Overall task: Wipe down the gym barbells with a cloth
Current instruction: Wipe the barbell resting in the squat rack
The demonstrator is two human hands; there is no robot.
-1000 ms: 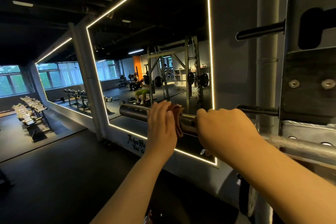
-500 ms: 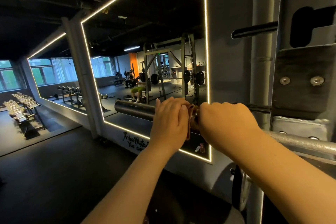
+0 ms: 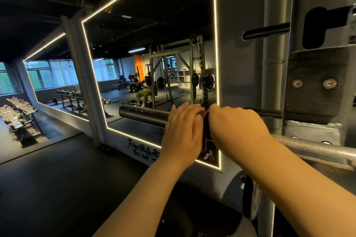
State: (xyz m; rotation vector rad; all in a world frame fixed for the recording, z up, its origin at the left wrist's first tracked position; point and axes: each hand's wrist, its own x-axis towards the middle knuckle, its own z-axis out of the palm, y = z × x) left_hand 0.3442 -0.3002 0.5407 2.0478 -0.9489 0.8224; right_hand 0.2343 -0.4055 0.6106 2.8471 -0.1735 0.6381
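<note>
The barbell lies across the rack, its dark sleeve (image 3: pixel 142 114) pointing left and its knurled steel shaft (image 3: pixel 317 148) running off to the right. My left hand (image 3: pixel 183 131) wraps over the sleeve's inner end. Only a brownish sliver of the cloth (image 3: pixel 201 115) shows, under its fingers. My right hand (image 3: pixel 237 127) curls over the bar just beside it, at the collar. The two hands almost touch, and the bar between them is hidden.
The grey rack upright (image 3: pixel 275 63) with black pegs (image 3: pixel 265 32) stands right behind my hands. A weight plate (image 3: pixel 250 198) hangs low on the rack. A lit mirror (image 3: pixel 154 44) covers the wall ahead. Dumbbell racks (image 3: pixel 17 113) line the far left over dark rubber floor.
My left hand has slid right along the sleeve with the cloth until it meets my right hand, and the cloth is now mostly covered. My right hand has kept its hold.
</note>
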